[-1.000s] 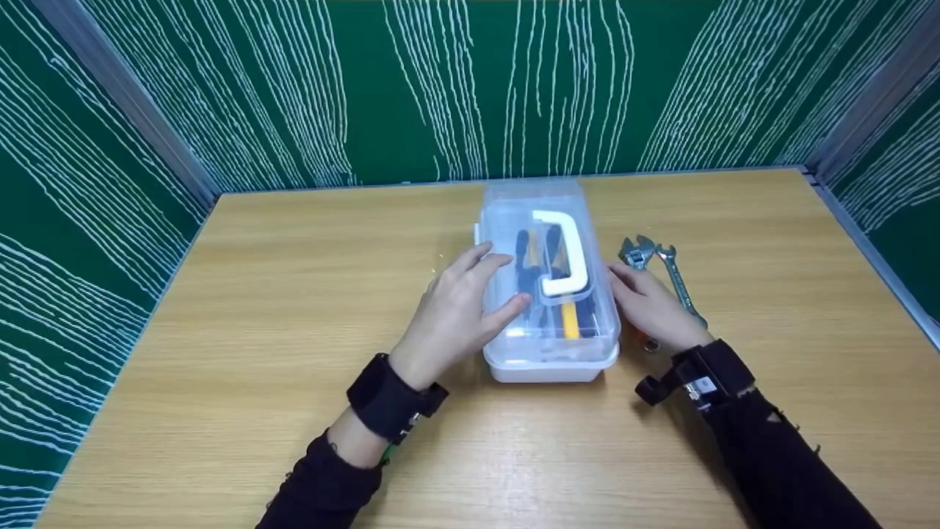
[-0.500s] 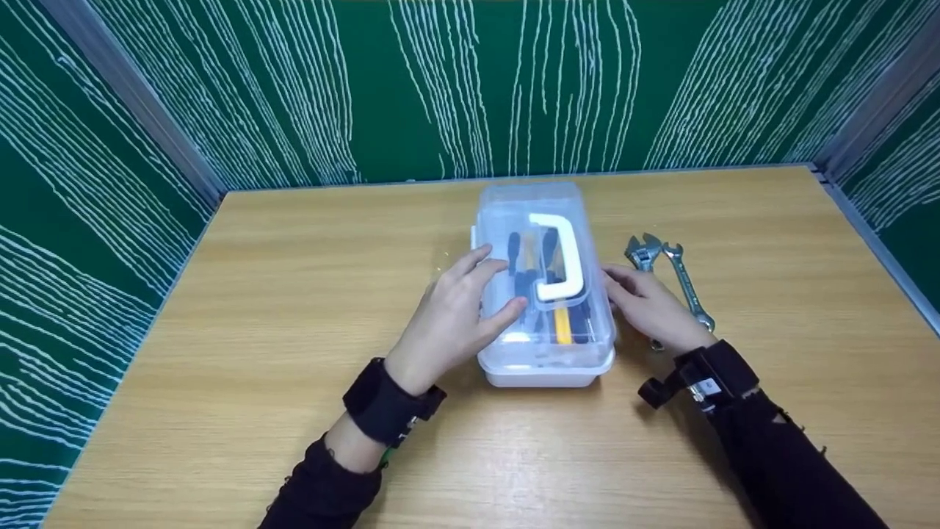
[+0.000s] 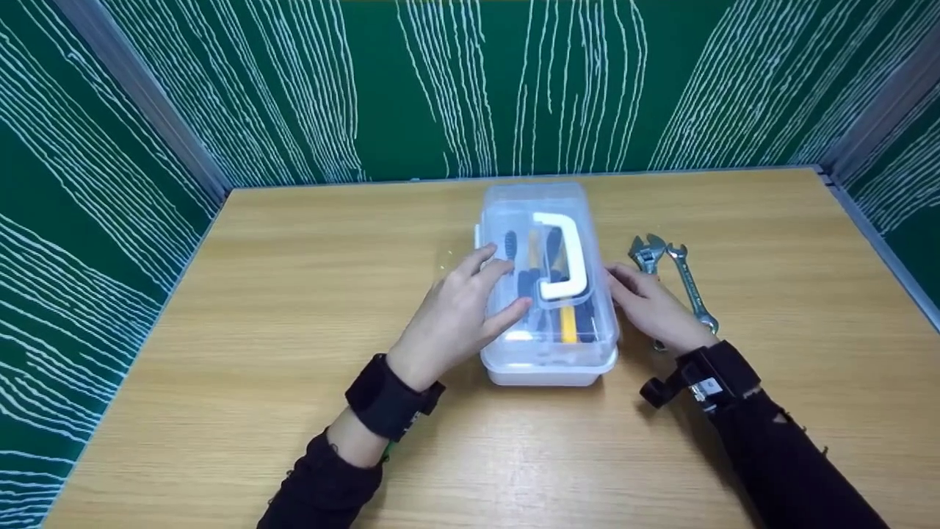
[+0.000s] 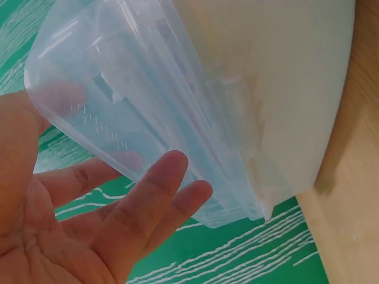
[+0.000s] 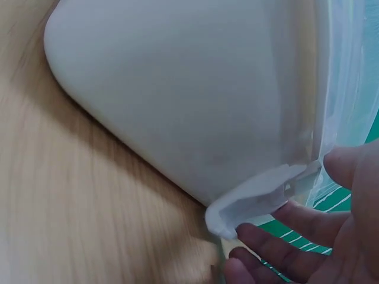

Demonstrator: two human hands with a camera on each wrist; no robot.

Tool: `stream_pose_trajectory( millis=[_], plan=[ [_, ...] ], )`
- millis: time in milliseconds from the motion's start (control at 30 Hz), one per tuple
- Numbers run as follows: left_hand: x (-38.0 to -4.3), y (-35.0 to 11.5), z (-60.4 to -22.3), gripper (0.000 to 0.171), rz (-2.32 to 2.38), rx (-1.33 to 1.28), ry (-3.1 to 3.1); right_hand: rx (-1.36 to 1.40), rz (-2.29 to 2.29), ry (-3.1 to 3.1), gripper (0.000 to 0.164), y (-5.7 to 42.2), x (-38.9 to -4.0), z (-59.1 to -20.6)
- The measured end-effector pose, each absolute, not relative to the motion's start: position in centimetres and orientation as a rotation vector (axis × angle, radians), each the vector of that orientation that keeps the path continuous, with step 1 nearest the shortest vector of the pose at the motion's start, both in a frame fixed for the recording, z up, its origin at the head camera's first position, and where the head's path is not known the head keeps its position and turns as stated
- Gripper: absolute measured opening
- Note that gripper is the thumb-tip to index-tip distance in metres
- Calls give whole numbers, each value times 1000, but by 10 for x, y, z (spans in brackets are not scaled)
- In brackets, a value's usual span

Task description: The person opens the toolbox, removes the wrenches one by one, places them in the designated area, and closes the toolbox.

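A clear-lidded toolbox (image 3: pixel 543 353) with a white base and white carry handle (image 3: pixel 576 257) sits lengthwise on the table. Dark- and yellow-handled tools show blurrily through its lid. My left hand (image 3: pixel 459 316) lies over the lid's left side, fingers spread; in the left wrist view, some fingers show through the clear plastic. At the right side is my right hand (image 3: pixel 650 305). In the right wrist view, a white latch (image 5: pixel 254 198) stands swung out from the box, with fingertips touching its underside and thumb near its upper end.
Right of the box lie an adjustable wrench (image 3: pixel 646 253) and a combination wrench (image 3: pixel 692 286), partly beside the right hand. The wooden table (image 3: pixel 330 250) meets green walls (image 3: pixel 411 95) with white wavy lines at its back and sides.
The head view has shifted slightly. Both hands keep nearly the same place on the toolbox, and a dark handle inside looks slightly displaced.
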State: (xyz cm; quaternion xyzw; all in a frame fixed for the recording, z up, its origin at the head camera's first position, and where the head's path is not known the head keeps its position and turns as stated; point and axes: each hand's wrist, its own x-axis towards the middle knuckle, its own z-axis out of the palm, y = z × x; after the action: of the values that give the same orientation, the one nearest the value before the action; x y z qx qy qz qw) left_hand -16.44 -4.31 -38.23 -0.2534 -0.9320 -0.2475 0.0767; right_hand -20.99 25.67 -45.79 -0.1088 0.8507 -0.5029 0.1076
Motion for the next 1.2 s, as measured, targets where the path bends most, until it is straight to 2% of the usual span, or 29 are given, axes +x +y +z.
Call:
stream_pose_trajectory(
  millis=[167, 533, 700, 967, 1200],
  plan=[
    [-165, -44, -383, 54, -739, -763, -2791, -318, -1510, 2502, 57, 256, -211, -459],
    [-165, -44, -384, 57, -733, -745, -2812, -167, -1423, 2568, 64, 261, -211, -450],
    [-166, -43, -384, 56, -711, -775, -2778, -160, -1496, 2596, 61, 269, -211, -440],
    [-167, -43, -384, 55, -714, -792, -2762, -88, -1669, 2417, 67, 278, -212, -427],
    [-168, -42, -383, 57, -707, -780, -2785, -121, -1681, 2335, 64, 278, -212, -424]
  ],
)
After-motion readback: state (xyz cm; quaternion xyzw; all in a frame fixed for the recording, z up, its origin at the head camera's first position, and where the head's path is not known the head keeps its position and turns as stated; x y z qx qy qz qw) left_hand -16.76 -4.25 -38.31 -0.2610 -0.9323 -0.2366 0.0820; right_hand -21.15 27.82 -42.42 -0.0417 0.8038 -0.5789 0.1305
